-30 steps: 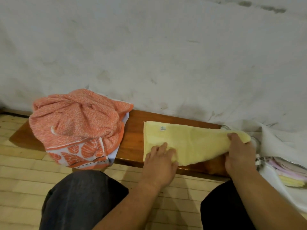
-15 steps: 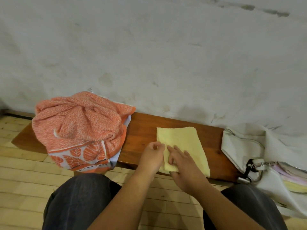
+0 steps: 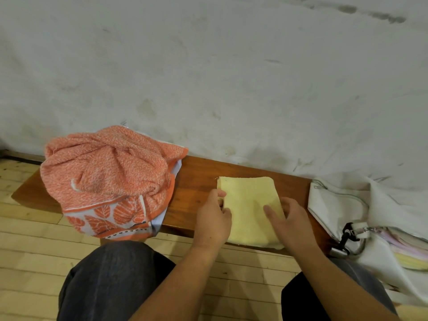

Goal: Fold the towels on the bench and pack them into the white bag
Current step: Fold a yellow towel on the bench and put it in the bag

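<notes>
A pale yellow towel (image 3: 249,205) lies folded into a small rectangle on the brown wooden bench (image 3: 196,179), its near end hanging just over the front edge. My left hand (image 3: 214,220) pinches the towel's left edge, thumb on top. My right hand (image 3: 289,222) holds the right edge, with its thumb resting on the cloth. A crumpled orange towel with a leaf border (image 3: 108,179) is heaped on the bench's left end. At the right end the white bag (image 3: 342,205) lies open, with folded pastel towels (image 3: 407,251) showing inside.
A stained white wall (image 3: 231,77) runs close behind the bench. Light wooden floorboards (image 3: 30,246) lie in front. My knees in dark trousers (image 3: 111,281) sit below the bench's front edge. The bag's black clip and metal ring (image 3: 345,239) hang near my right wrist.
The right hand carried the towel's right end over to the left, halving its length. It then slid from the left edge to the right edge, while the left hand stayed at the left.
</notes>
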Available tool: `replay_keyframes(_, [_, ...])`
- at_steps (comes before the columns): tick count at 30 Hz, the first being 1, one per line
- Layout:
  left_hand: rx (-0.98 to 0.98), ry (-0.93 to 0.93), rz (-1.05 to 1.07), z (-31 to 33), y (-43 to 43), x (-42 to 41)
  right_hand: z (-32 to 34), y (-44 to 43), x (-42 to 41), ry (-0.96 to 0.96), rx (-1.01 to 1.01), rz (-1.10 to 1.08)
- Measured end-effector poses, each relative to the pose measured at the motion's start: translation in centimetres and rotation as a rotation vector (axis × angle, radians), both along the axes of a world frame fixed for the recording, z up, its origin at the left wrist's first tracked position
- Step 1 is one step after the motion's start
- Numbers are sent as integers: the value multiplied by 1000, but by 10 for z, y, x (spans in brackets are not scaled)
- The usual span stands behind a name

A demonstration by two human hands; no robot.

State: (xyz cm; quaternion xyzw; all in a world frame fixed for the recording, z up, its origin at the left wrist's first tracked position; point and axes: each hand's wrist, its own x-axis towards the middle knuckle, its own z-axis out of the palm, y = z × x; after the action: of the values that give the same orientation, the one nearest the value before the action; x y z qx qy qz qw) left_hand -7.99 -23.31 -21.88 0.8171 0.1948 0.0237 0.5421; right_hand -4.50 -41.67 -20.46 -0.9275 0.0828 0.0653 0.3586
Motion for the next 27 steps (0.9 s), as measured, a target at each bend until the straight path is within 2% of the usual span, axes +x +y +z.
replay_keyframes(5, [0, 8, 23, -5, 4, 0, -5, -11, 24, 332, 333, -247])
replay_keyframes(11, [-46, 29, 67, -7, 10, 2, -15, -13, 35, 501, 496, -244])
replay_keyframes(16, [-15, 51, 67, -7, 13, 3, -3, -7, 28, 458, 542, -178])
replay_keyframes(23, [166, 74, -18, -8, 2, 0, 7, -19, 18, 368, 742, -156])
replay_keyframes(27, [131, 43, -42, 5, -13, -1, 22, -33, 7, 331, 862, -166])
